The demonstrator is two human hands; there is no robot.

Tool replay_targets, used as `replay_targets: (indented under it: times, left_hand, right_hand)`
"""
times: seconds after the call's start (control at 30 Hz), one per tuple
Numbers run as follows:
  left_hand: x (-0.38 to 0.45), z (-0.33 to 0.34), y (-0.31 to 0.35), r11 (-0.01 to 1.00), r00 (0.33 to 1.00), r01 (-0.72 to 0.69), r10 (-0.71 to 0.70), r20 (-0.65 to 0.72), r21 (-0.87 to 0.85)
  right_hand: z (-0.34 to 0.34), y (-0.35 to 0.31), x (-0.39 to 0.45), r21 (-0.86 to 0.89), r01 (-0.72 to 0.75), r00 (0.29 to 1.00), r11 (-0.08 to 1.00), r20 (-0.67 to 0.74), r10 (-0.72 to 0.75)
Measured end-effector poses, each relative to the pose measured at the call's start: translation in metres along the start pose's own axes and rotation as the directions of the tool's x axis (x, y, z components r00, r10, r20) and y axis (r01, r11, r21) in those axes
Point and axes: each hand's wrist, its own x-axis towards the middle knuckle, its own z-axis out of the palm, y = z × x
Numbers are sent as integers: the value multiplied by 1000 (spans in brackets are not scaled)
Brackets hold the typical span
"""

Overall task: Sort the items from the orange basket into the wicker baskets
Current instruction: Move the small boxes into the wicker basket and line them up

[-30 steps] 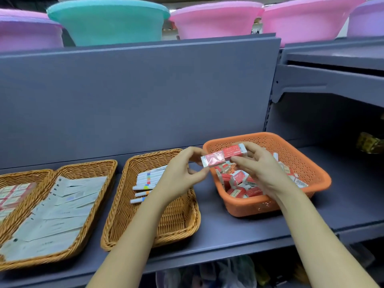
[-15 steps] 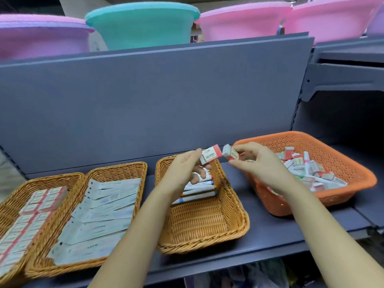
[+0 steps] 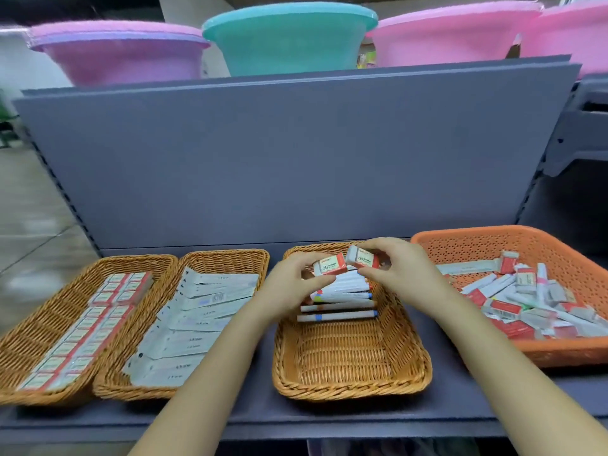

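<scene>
Two hands meet at the centre of the frame, each pinching a small red-and-white eraser marked 2B above the right wicker basket (image 3: 352, 363). The left hand (image 3: 289, 284) grips the left eraser (image 3: 330, 265) between thumb and curled fingers; the right hand (image 3: 396, 271) grasps the right eraser (image 3: 363, 258) the same way, and the two erasers sit just beside each other, corners nearly touching. Beneath them, at the far end of that basket, white markers (image 3: 339, 304) with coloured bands lie stacked side by side, while its near half shows bare weave. To the left of centre, the middle wicker basket (image 3: 227, 258) holds overlapping flat white packets (image 3: 197, 314). At the lower left of the frame, the left wicker basket (image 3: 46, 311) carries more erasers (image 3: 88, 327) laid in two neat rows along its right side. On the right edge, the orange basket (image 3: 487, 245) of perforated plastic holds a loose jumble of erasers, markers and packets (image 3: 533, 304). All four baskets rest on a grey shelf (image 3: 263, 419) backed by a grey panel (image 3: 283, 153). Across the top of the frame, plastic basins stand in a row: a purple-rimmed pink one (image 3: 125, 57) at upper left, a teal one (image 3: 289, 41) in the middle, and pink ones (image 3: 454, 37) at upper right.
</scene>
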Motion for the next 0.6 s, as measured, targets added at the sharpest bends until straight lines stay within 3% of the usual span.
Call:
replay_targets:
  times: [0.13, 0.43, 0.6]
  left_hand:
    - [-14, -24, -16, 967, 996, -53, 71, -61, 249]
    - [-77, -106, -69, 958, 989, 74, -35, -146, 277]
    - [-104, -169, -111, 947, 990, 100, -64, -126, 307]
  right_hand:
    - [22, -13, 12, -86, 83, 990, 993, 121, -72]
    - [95, -99, 33, -151, 272, 946, 950, 224, -235]
    - [142, -163, 46, -171, 284, 942, 943, 232, -242]
